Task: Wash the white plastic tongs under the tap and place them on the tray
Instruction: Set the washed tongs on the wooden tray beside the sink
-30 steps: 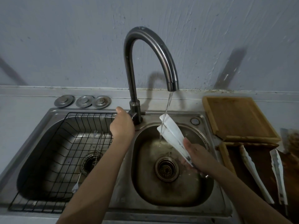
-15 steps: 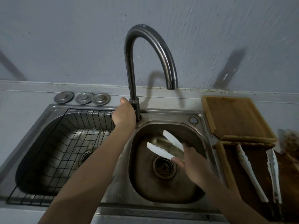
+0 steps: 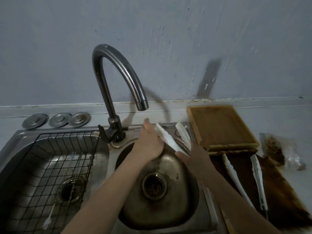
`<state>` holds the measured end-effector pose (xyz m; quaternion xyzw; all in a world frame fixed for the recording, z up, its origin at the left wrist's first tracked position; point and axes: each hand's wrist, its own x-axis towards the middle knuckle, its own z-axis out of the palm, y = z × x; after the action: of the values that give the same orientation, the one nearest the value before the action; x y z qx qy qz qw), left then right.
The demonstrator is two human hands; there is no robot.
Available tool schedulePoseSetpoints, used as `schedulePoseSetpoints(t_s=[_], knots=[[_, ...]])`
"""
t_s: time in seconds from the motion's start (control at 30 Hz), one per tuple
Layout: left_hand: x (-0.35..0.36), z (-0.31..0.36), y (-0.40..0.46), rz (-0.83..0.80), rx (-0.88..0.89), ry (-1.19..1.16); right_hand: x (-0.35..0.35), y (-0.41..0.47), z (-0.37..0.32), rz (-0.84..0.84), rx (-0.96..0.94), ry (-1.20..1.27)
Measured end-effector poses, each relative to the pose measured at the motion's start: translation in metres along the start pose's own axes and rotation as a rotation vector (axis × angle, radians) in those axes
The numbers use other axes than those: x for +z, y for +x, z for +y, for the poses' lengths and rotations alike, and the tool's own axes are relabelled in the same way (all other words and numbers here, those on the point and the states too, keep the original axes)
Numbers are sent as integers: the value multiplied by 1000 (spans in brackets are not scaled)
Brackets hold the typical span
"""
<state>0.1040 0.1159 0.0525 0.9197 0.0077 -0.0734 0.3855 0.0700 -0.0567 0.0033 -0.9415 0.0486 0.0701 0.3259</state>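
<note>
Fingers of the right hand (image 3: 194, 157) close around the hinge end of the tongs (image 3: 170, 141), just right of frame centre, so the two white blades fan up and back over the rear rim of the sink (image 3: 207, 208). Left-hand (image 3: 148, 144) fingers lie together, clamped along the left blade, probably rubbing or shaking water from it. No water shows under the tap (image 3: 118, 81) spout at upper centre, so the rinse looks finished. Holding the tongs above the bowl lets drips fall into the drain. At lower right, the dark tray (image 3: 278, 191) already carries two more white tongs (image 3: 236, 179); an empty wooden tray (image 3: 221, 125) sits behind it, near the held pair.
</note>
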Motion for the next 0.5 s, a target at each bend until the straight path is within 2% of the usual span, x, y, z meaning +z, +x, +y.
schedulePoseSetpoints(t_s=[0.07,0.17,0.3,0.4,0.5], knots=[[11,16,9,-30,108,162,-24,11,10,92,78,37],[32,35,26,-81,253,279,-58,25,36,161,173,-11],[72,50,39,-139,450,416,-84,45,63,162,239,-99],[96,55,55,-190,605,633,-90,63,76,167,250,-162],[112,54,69,-253,665,851,-90,79,88,179,262,-188]])
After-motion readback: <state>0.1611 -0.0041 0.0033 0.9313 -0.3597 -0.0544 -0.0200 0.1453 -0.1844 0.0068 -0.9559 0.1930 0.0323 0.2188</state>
